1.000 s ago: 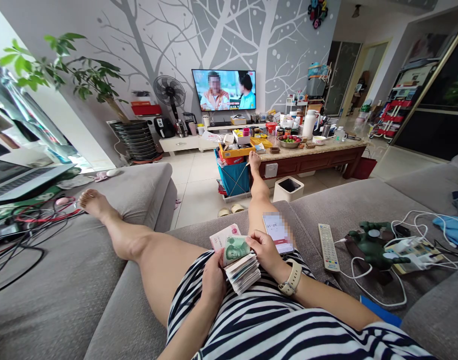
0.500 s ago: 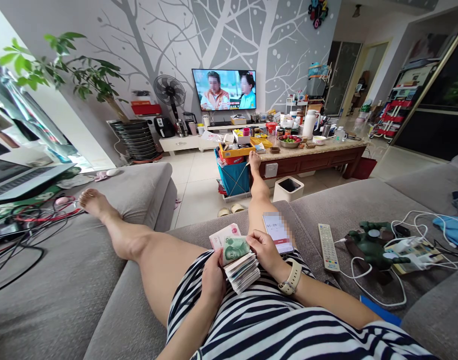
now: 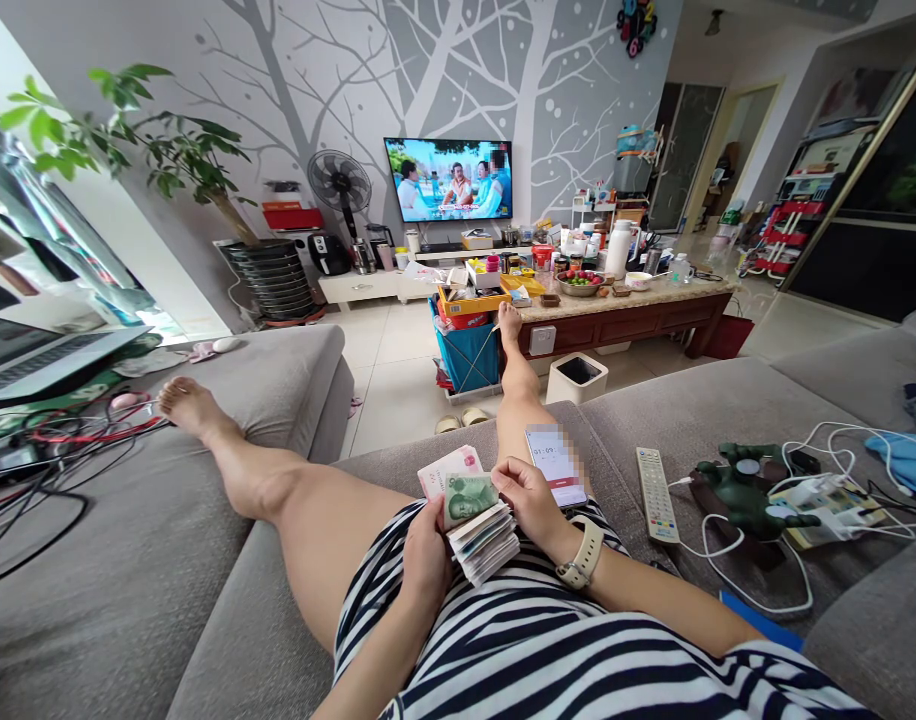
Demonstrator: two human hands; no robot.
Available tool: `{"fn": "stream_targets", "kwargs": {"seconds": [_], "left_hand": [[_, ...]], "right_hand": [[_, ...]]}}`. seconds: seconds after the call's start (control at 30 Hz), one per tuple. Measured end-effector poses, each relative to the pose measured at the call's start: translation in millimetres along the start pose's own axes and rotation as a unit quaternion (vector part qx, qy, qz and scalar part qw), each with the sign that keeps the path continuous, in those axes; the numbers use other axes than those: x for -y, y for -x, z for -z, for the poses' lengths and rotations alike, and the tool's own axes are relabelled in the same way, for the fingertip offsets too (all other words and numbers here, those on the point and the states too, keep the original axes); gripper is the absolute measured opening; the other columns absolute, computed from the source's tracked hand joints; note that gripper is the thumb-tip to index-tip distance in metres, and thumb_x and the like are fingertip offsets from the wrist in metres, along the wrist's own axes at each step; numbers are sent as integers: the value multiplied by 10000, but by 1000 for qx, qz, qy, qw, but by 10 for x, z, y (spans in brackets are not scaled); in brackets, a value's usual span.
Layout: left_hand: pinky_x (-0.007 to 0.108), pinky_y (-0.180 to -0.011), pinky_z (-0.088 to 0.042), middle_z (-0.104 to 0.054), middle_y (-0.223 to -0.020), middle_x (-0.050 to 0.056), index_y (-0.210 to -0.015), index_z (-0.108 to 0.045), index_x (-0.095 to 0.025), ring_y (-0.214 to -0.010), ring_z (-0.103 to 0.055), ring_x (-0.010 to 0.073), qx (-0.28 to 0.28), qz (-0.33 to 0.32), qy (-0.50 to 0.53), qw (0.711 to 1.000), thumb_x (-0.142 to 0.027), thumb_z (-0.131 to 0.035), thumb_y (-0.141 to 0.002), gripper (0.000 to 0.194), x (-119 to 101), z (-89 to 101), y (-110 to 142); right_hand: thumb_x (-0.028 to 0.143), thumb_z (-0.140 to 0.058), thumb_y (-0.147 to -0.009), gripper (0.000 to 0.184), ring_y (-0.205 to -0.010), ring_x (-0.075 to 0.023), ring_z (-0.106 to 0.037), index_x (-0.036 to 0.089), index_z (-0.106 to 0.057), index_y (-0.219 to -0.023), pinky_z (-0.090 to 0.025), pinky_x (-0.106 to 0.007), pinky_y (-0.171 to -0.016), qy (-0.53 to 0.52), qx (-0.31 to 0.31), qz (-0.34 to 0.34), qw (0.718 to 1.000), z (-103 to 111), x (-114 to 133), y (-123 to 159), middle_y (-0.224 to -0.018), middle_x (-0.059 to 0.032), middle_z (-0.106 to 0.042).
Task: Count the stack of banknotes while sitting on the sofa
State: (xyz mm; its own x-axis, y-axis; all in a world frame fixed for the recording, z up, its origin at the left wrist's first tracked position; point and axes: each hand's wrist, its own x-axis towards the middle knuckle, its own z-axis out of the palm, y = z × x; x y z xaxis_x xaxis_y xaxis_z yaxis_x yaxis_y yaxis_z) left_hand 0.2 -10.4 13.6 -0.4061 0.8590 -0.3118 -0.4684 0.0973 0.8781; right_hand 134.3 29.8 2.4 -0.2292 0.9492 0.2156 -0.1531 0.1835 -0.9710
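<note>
TV [image 3: 449, 182]: I see it has cut to another scene; handling looks unaffected.
Left hand [image 3: 426, 562]: fingers gripping the note bundle [image 3: 488, 550] over the lap.
Right hand [image 3: 533, 502]: pinching the green note [image 3: 469, 500] by its corner.
Pink note [image 3: 444, 470]: behind the green one.
Bowl [image 3: 580, 291]: holds fruit.
Bin [image 3: 569, 393]: contents, I can't tell.

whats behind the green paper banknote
A pink and white paper banknote pokes out behind the green paper banknote, at its upper left. Its lower part is covered, and whether other notes lie between the two cannot be seen.
</note>
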Motion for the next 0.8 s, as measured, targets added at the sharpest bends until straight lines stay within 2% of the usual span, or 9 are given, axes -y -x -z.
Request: {"fn": "stream_targets", "kwargs": {"seconds": [0.1, 0.23, 0.37, 0.53, 0.8], "left_hand": [[298, -629, -482, -687, -625, 43, -656, -689, -160, -623, -609, 198, 27, -16, -4, 1000, -342, -581, -666, 212, 41, 32, -43], [319, -675, -494, -716, -737, 63, -721, -695, -136, -679, -628, 207, 51, -19, 12, 998, -374, -604, -654, 264, 150, 102, -139], [306, -686, -495, -701, -679, 30, -688, -675, -141, -631, -613, 171, 59, -5, 36, 998, -360, -659, -626, 229, 197, 132, -159], [298, -688, -497, -706, -675, 22, -731, -684, -156, -637, -633, 169, 89, 18, 50, 995, -314, -694, -618, 195, 180, 120, -122], [301, -686, -495, -712, -699, 29, -736, -684, -159, -635, -631, 166, 95, 20, 37, 995, -327, -696, -629, 199, 195, 142, -119]], "right_hand": [[439, -547, -827, 294, -490, -105, -370, 185, -558, -679, -277, -238, -484, -26, 22, -7, 999, -4, 12, 6, -529, 38, -486], [431, -514, -855, 318, -446, -97, -364, 179, -552, -667, -278, -241, -480, -49, 51, -13, 997, -7, 16, 8, -489, 32, -517], [387, -644, -768, 272, -486, -99, -406, 187, -499, -653, -310, -237, -504, -29, 22, -16, 999, -3, 8, 2, -529, 55, -480], [336, -725, -678, 282, -579, -109, -439, 189, -505, -778, -355, -238, -571, -30, -20, -16, 999, -5, -36, -10, -650, 55, -485], [382, -588, -784, 261, -582, -121, -404, 189, -480, -644, -337, -248, -571, 31, -10, 4, 999, -1, -45, -12, -601, 45, -435]]}}
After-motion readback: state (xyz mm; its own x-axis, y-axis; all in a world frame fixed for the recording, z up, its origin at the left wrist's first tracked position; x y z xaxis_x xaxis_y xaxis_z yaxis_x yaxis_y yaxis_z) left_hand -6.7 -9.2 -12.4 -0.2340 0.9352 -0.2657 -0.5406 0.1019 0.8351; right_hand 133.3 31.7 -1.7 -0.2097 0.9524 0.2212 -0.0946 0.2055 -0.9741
